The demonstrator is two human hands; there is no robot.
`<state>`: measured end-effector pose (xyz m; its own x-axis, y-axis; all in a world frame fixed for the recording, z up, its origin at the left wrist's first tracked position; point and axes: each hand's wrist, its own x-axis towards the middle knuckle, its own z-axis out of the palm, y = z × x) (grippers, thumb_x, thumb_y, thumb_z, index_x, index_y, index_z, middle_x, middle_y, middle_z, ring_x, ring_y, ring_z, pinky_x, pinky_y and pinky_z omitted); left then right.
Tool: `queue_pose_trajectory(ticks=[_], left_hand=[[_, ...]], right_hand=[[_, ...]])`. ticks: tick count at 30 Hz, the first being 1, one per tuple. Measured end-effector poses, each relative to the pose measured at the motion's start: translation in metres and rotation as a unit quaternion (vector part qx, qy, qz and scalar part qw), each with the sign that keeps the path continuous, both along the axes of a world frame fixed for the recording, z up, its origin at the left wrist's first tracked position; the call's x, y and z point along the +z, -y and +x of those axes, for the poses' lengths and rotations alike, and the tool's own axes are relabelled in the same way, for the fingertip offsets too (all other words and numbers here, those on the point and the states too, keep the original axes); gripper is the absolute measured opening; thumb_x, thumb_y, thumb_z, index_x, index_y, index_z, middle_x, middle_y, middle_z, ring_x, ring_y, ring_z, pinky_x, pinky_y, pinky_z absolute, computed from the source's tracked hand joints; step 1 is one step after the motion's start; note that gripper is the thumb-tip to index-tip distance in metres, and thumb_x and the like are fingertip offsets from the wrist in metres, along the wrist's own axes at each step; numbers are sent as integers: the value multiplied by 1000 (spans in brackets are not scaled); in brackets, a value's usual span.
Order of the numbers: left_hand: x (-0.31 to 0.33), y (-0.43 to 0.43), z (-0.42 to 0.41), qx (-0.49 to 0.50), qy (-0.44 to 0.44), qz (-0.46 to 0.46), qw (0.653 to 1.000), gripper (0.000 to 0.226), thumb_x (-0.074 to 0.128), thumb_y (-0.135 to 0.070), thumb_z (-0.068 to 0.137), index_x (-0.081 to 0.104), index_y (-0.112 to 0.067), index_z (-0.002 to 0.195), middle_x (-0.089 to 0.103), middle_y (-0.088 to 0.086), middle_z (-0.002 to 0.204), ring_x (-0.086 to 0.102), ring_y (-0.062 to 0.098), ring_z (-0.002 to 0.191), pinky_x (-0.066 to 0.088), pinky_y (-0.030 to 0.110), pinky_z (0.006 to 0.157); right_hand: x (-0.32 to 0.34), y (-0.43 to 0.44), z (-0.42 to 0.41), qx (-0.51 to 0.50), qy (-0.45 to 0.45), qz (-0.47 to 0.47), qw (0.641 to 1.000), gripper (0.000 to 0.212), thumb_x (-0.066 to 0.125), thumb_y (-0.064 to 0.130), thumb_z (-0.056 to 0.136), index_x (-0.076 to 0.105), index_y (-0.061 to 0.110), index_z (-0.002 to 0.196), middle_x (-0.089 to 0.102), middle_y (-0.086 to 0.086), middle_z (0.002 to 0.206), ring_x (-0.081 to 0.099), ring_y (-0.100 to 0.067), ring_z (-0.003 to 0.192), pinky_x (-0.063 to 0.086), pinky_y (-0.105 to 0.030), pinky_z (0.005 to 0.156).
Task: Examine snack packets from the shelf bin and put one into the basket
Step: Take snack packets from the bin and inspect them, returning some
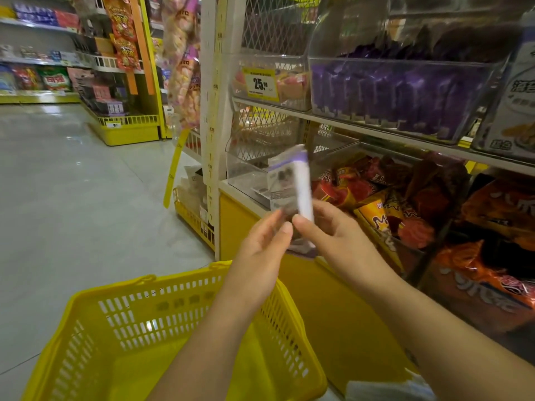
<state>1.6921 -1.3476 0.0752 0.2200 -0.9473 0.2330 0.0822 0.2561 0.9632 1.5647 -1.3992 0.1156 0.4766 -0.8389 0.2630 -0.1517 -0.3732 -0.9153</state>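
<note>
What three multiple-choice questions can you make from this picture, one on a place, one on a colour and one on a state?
1. Where is the snack packet?
A. Inside the basket.
B. Held up in front of the clear bins, above the basket.
C. In a trolley.

2. Which colour is the basket?
A. Red.
B. Green.
C. Yellow.

3. What does the right hand do?
A. It grips the snack packet.
B. It hangs idle.
C. It holds the handle of the basket.

Answers:
1 B: the snack packet stands upright in the hand, with the clear bins behind it and the basket lower in the view.
2 C: its slotted walls and rim are plainly yellow.
3 A: its thumb presses on the front of the snack packet near the lower end.
</note>
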Motion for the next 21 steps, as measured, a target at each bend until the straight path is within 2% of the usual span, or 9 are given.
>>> queue_pose_trajectory(ticks=[2,3,6,9,11,13,16,19,21], left_hand=[[-4,2,-2,-13,-36,19,999,33,62,-59,78,61,-53,110,69,-16,110,65,3,104,52,30,87],[-7,2,-1,-4,-49,26,998,32,61,-59,75,61,-55,107,70,-14,111,65,8,106,53,36,90],[-11,3,5,31,-76,33,996,33,61,-44,82,58,-45,114,67,-9,121,64,14,113,49,46,99],[-13,5,11,30,-130,28,991,25,54,-20,96,57,-38,114,68,-3,121,65,19,112,49,48,99],[-10,4,13,-12,-162,6,987,32,47,-11,99,58,-37,114,71,-4,116,67,18,110,53,44,93],[-7,2,17,-69,-194,-7,979,34,49,-11,96,57,-35,119,70,-3,119,65,18,113,56,39,87],[-7,-2,24,-159,-256,2,954,44,52,-14,88,51,-25,131,65,6,128,62,25,117,58,38,82],[-9,-5,28,-214,-275,40,936,49,52,-15,90,45,-23,138,63,11,131,62,30,118,59,41,80],[-11,-3,27,-195,-241,67,948,49,50,-17,94,42,-27,142,63,8,131,61,29,119,58,44,83]], right_hand=[[-2,-4,3,54,-34,5,998,24,55,32,91,61,37,113,70,18,107,65,4,96,51,-14,78],[-3,-4,4,63,-60,-4,996,27,53,28,94,60,35,120,67,17,114,62,5,102,48,-13,83],[-3,-2,1,49,-121,-38,991,32,52,17,98,60,24,128,59,0,128,55,-5,117,42,-26,103],[1,0,-2,25,-105,-40,993,31,60,13,93,63,22,123,62,4,123,59,-6,111,48,-28,98],[3,5,-5,-17,-60,-15,998,39,63,14,91,57,22,128,62,7,123,62,-6,104,55,-26,85],[6,10,-10,-35,-25,47,998,45,64,23,90,52,26,133,62,9,120,62,-4,97,56,-24,73],[8,16,-19,24,-3,145,989,39,59,38,89,61,23,126,71,5,105,62,-9,86,51,-27,73],[7,13,-20,113,3,200,973,32,47,35,97,68,17,114,73,-2,109,68,-16,98,54,-25,78],[8,13,-19,117,23,210,970,28,48,28,98,67,11,111,73,-6,108,70,-16,95,56,-25,73]])
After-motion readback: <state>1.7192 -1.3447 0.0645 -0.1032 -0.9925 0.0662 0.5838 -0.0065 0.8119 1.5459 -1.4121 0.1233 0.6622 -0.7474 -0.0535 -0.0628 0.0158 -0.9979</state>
